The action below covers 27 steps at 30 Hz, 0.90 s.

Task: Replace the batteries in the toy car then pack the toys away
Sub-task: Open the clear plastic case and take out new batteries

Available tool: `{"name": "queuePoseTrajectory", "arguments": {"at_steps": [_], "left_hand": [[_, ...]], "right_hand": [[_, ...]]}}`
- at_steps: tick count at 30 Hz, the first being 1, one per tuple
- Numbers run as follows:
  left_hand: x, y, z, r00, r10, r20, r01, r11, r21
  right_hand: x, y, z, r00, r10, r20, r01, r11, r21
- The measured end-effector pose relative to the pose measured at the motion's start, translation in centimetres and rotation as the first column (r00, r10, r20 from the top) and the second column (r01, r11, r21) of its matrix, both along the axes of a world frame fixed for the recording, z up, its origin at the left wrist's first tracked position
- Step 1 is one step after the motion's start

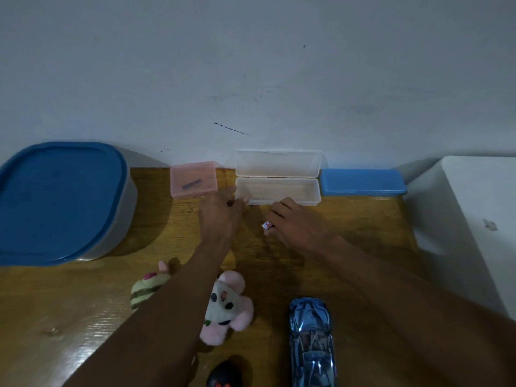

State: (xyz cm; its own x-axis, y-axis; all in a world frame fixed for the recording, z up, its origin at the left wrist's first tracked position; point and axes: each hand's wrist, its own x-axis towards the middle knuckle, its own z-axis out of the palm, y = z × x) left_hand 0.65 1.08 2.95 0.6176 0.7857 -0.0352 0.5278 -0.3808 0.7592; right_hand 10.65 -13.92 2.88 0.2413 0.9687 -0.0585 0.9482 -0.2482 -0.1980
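A shiny blue toy car [311, 342] lies on the wooden table near its front edge, to the right. My right hand [293, 222] grips a small white battery [266, 225] just in front of an open clear plastic case [279, 191] by the wall. My left hand [220, 210] reaches with straight fingers to the case's left front corner and touches it. A pink and white plush toy [226, 305] and a striped green plush toy [145, 289] lie under my left forearm. A black toy [223, 377] shows at the bottom edge.
A big container with a blue lid [55, 202] fills the left. A small pink box [194, 178] holding a dark stick stands left of the clear case, a flat blue-lidded box [363, 181] right of it. A white appliance [480, 219] borders the table's right side.
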Motion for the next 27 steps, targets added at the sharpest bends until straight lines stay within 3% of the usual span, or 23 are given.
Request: {"name": "queuePoseTrajectory", "arguments": {"at_steps": [10, 27], "left_hand": [[0.02, 0.01, 0.21, 1.0, -0.007, -0.024, 0.007, 1.0, 0.008], [0.16, -0.09, 0.6, 1.0, -0.005, -0.031, 0.005, 1.0, 0.0]], "right_hand": [[-0.54, -0.32, -0.41, 0.995, -0.084, 0.056, 0.075, 0.986, 0.148], [-0.07, -0.38, -0.67, 0.995, -0.085, 0.057, 0.075, 0.984, 0.163]]}}
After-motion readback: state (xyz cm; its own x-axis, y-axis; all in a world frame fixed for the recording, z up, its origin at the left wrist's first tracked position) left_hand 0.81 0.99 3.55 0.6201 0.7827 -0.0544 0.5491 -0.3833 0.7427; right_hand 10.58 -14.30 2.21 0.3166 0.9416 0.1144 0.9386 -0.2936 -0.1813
